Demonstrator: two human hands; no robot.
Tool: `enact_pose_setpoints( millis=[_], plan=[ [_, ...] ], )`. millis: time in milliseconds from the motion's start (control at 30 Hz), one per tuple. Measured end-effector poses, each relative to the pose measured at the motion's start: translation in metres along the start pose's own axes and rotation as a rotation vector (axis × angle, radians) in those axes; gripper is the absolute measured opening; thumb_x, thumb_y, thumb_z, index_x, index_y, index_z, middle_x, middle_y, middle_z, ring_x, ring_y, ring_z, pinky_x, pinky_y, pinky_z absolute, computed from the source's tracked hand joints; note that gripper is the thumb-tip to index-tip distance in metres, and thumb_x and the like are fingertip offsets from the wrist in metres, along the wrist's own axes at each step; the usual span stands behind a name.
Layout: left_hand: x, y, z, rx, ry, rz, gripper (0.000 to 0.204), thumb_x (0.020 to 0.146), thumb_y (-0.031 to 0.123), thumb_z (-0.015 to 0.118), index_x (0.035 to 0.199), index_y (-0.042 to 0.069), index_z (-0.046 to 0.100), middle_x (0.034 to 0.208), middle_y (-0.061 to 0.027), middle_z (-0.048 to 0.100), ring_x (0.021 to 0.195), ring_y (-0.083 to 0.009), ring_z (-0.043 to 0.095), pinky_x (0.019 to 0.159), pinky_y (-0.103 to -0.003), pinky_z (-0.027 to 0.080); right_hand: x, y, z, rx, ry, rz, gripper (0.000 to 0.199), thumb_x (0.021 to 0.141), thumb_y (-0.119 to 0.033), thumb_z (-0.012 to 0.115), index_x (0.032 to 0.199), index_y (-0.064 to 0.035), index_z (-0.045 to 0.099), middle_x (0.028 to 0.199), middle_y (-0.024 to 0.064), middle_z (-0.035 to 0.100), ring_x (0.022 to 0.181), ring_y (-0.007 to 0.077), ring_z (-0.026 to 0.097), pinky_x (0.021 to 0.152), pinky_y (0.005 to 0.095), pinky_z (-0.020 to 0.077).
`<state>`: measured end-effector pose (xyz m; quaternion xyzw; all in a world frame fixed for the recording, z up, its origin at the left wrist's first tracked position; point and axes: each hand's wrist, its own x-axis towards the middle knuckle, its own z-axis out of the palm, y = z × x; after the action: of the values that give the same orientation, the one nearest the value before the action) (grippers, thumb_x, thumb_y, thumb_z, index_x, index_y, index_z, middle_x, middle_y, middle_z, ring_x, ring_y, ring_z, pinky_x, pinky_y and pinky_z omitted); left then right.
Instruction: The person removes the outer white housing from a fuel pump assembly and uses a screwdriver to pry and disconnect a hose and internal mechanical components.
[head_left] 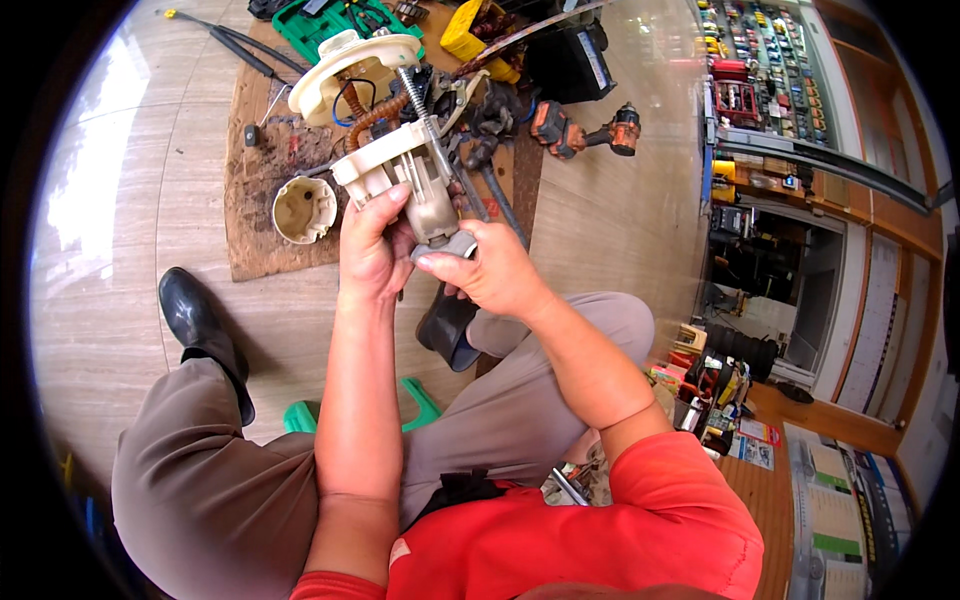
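Observation:
Between my hands is a fuel pump module [385,153] with a cream plastic body, held at a tilt. Its round top flange [345,75] points away from me, joined by a metal spring rod and brown corrugated hose [383,120]. My left hand [373,240] is closed round the body's left side, thumb pressed on it. My right hand [490,265] pinches a grey piece [445,246] at the module's near end; whether that piece is loose or attached, I cannot tell. A cream plastic cup [304,210] lies on the board left of my hands.
Beneath lies a stained wooden board [255,250] on the tiled floor. An orange cordless impact driver [585,130], a black battery [570,65], a green tool case [300,30] and long-handled pliers [235,45] surround it. A green stool [420,403] is under me; stocked shelves [765,75] stand right.

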<state>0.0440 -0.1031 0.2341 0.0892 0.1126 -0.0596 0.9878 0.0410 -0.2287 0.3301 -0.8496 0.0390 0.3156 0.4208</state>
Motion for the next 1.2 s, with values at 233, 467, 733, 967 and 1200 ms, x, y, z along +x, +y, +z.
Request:
enact_pose_setpoints(
  millis=[233,467,733,967,1200],
  plan=[
    [0.000,0.000,0.003,0.001,-0.019,0.012,0.048,0.088,0.016,0.061,0.128,-0.007,0.047,0.110,-0.0211,0.064,0.098,-0.0356,0.066,0.088,-0.048,0.055,-0.003,-0.010,-0.005,-0.233,0.042,-0.105,0.039,0.080,-0.034,0.075,0.095,0.0010,0.068,0.080,0.0178,0.068,0.074,0.0288,0.067,0.071,0.0366,0.0520],
    [0.000,0.002,0.009,0.039,-0.023,0.032,0.046,0.087,0.011,0.062,0.126,-0.006,0.048,0.108,-0.0192,0.064,0.096,-0.0333,0.067,0.086,-0.046,0.056,-0.006,-0.013,-0.004,-0.284,0.109,-0.092,0.037,0.078,-0.032,0.077,0.091,0.0019,0.068,0.072,0.0157,0.066,0.068,0.0255,0.063,0.065,0.0358,0.0509],
    [0.002,0.006,0.009,0.109,-0.013,0.021,0.048,0.086,0.010,0.065,0.129,-0.005,0.047,0.113,-0.0178,0.063,0.099,-0.0310,0.065,0.089,-0.044,0.054,-0.002,-0.009,0.000,-0.292,0.159,-0.128,0.032,0.079,-0.025,0.077,0.088,0.0030,0.067,0.065,0.0084,0.064,0.058,0.0136,0.060,0.055,0.0314,0.0486],
    [-0.005,0.020,-0.018,-0.356,-0.299,-0.145,0.073,0.080,0.019,0.074,0.140,0.000,0.037,0.131,-0.0140,0.054,0.120,-0.0297,0.054,0.103,-0.046,0.042,-0.008,-0.010,-0.017,0.472,-0.197,0.027,0.025,0.086,-0.022,0.071,0.095,0.0004,0.064,0.062,0.0027,0.057,0.051,0.0109,0.056,0.047,0.0264,0.0452],
    [-0.011,0.017,-0.011,-0.294,-0.240,-0.157,0.078,0.074,0.018,0.073,0.140,-0.003,0.037,0.135,-0.0245,0.049,0.125,-0.0409,0.049,0.106,-0.054,0.039,-0.012,-0.012,-0.014,0.474,-0.382,0.034,0.026,0.087,-0.021,0.070,0.091,0.0020,0.059,0.065,0.0042,0.057,0.052,0.0129,0.057,0.047,0.0267,0.0461]
  ],
)
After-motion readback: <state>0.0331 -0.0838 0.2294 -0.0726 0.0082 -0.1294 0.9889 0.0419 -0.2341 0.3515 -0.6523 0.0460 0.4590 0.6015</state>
